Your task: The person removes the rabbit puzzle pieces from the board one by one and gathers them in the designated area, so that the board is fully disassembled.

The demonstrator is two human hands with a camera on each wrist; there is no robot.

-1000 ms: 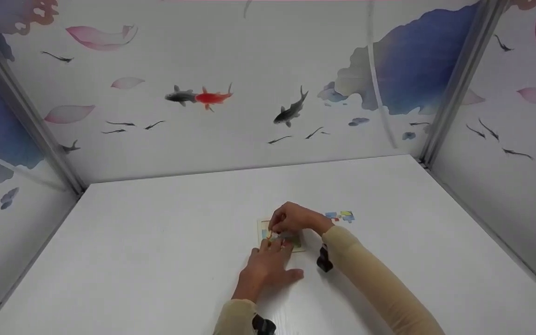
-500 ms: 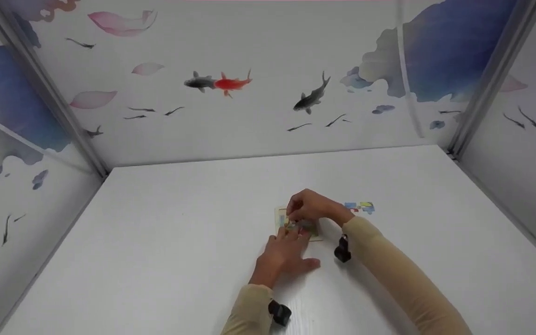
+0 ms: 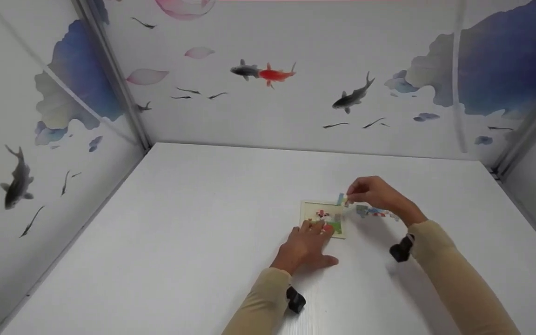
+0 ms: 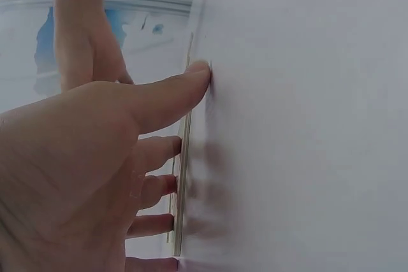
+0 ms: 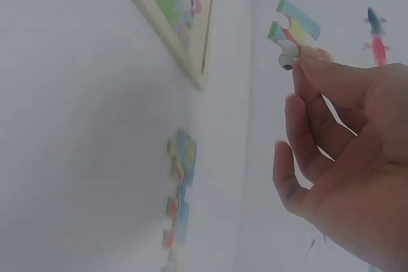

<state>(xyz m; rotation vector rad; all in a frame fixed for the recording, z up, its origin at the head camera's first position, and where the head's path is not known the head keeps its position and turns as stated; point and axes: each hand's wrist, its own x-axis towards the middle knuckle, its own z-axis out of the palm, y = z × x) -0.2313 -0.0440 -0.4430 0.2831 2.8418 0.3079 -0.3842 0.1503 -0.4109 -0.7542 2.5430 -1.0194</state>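
Observation:
A square wooden puzzle tray (image 3: 307, 209) lies on the white table, with several pieces forming part of a picture inside it. Across its near edge rests my left hand (image 3: 304, 249), fingers extended onto the tray and thumb spread out to the side. My right hand (image 3: 382, 194) is raised just beyond the tray's far right corner. Between thumb and fingertips it pinches a jigsaw piece (image 5: 294, 27) coloured light blue, green, yellow and white. In the left wrist view, the tray (image 4: 180, 202) shows edge-on under the fingertips.
Several loose jigsaw pieces (image 3: 375, 212) lie in a row right of the tray, beneath my right forearm; the right wrist view shows these pieces (image 5: 182, 164) too. Printed walls (image 3: 268, 121) enclose the table at the back and sides.
My right hand has lifted from the tray and moved right, holding the jigsaw piece, uncovering the picture. My left hand stays on the tray. The head view has swung left.

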